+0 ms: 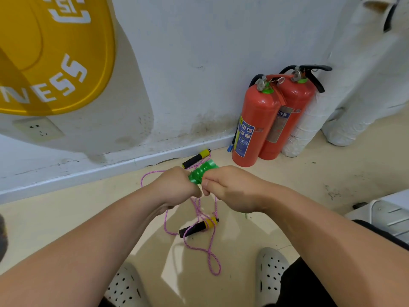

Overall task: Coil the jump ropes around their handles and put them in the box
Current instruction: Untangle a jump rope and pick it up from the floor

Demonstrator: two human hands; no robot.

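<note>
A yellow round sign [51,54] with white lettering fills the upper left of the wall, and a white wall socket [38,129] sits just beneath it. Lower down, the left hand [177,187] is closed into a fist around the near end of a green coiled jump rope [202,172], which is wound tight around its handles and held above the floor [66,218]. The pink jump rope [199,218] lies loose on the floor under both hands, its cord looping out to the left of the left hand, running down between the forearms and ending in a twisted loop near the feet. 1 of its black-and-yellow handles [195,158] rests by the baseboard just beyond the green bundle; the other handle [199,228] lies on the floor below the hands, tangled in the pink cord. The right hand [230,189] is closed too, thumb and fingers pinching the green bundle from the right side, so both hands meet on it, knuckles almost touching. Below, 2 grey perforated clogs [271,273] stand on the floor at the bottom edge. Further right, 2 red fire extinguishers [259,122] stand upright against the wall, touching each other, with a white wrapped pipe [309,120] just beside them. At the far right edge a white box-like object [389,213] is only partly in view.
</note>
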